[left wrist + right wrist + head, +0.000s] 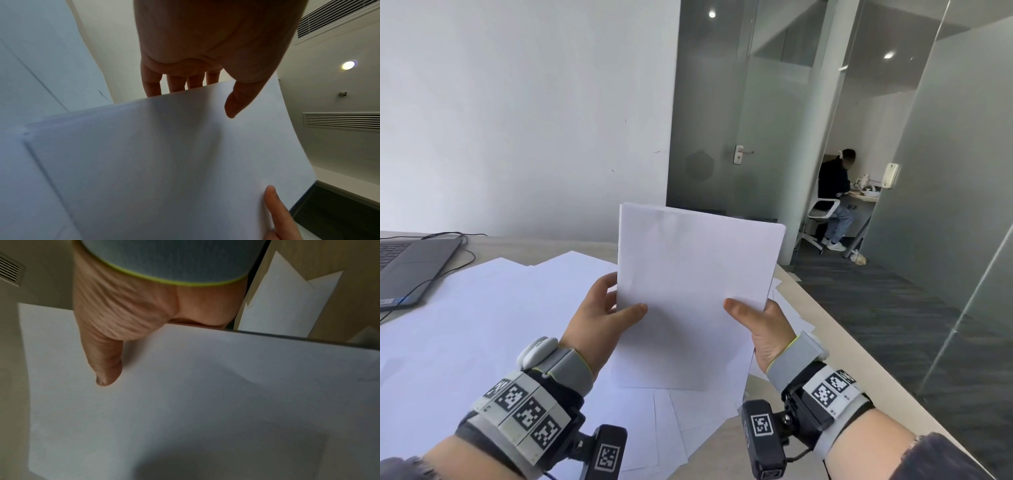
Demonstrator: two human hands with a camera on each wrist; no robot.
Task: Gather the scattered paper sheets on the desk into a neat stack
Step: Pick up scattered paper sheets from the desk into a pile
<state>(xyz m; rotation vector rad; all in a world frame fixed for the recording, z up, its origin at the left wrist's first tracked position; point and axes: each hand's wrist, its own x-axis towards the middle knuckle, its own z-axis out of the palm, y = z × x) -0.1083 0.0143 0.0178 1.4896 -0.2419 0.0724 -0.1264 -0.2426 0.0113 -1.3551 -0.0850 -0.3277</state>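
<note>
No writing reads on the white stack (695, 284); the wrist bands carry only black-and-white square markers. The stack stands tilted above the desk (822, 329), held at its lower side edges. The left hand (599, 315) pinches it, thumb in front, fingers (174, 82) behind. The right hand (763, 329) pinches the opposite edge, thumb on the front face. Loose sheets (482, 325) lie fanned on the desk beneath, beside a laptop (410, 263).
</note>
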